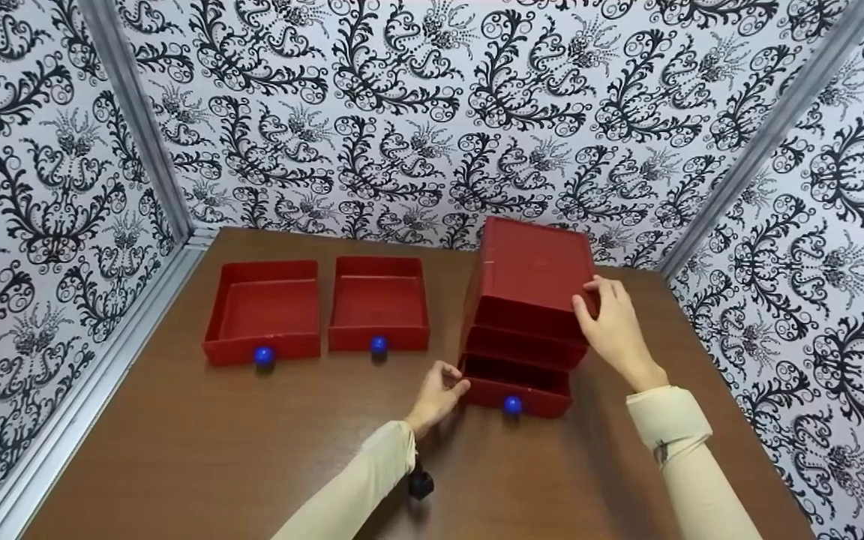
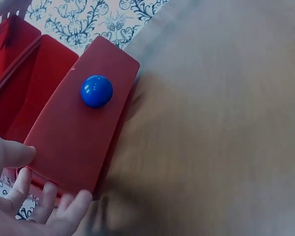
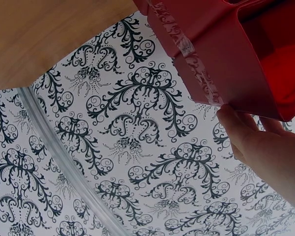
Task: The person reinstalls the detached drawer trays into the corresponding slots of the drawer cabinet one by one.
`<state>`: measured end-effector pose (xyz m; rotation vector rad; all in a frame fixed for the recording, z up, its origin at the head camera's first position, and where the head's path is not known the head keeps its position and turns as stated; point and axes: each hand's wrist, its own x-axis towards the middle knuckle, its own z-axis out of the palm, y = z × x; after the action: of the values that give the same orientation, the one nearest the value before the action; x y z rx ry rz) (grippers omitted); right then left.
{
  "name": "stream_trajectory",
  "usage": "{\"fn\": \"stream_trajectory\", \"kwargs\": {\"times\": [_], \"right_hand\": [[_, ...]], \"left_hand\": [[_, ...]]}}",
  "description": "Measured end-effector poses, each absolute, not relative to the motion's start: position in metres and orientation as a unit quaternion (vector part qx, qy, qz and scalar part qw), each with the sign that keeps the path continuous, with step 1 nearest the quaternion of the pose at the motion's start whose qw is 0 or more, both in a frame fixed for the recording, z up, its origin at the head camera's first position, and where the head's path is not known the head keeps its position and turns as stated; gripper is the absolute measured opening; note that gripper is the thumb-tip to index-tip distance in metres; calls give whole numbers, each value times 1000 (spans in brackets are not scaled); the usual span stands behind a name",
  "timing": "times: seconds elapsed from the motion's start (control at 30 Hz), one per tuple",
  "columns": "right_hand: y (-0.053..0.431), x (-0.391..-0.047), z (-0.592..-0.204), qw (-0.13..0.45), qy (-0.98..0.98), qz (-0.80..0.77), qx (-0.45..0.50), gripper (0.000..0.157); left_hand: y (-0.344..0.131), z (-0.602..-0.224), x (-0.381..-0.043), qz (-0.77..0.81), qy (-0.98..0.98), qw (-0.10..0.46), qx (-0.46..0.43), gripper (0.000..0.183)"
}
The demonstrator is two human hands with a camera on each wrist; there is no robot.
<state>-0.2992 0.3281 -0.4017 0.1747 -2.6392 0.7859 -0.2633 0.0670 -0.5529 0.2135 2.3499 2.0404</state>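
A red small drawer cabinet [image 1: 537,262] stands at the right of the table, its upper two slots without drawers. Its bottom drawer [image 1: 492,391], with a blue ball knob [image 2: 97,91], sticks partly out at the front. My left hand [image 1: 436,397] holds the drawer's left front corner, thumb at the upper edge and fingers [image 2: 49,194] along the end. At the cabinet's upper right edge, my right hand [image 1: 612,326] grips with the thumb [image 3: 228,120] against the taped side. Its other fingers are partly hidden in the right wrist view.
Two more red drawers, a left one [image 1: 271,307] and a middle one [image 1: 379,300], lie on the brown table [image 1: 289,450], each with a blue knob facing forward. Patterned walls [image 1: 402,112] enclose the table at the back and sides. A small black object [image 1: 421,484] is below the left wrist.
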Motion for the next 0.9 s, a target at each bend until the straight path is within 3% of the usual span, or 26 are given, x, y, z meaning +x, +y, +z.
{"fn": "stream_trajectory", "kwargs": {"times": [0.9], "right_hand": [[327, -299, -402, 193, -940, 278, 56, 38]], "left_hand": [[69, -543, -285, 718, 693, 48, 29, 24]]}}
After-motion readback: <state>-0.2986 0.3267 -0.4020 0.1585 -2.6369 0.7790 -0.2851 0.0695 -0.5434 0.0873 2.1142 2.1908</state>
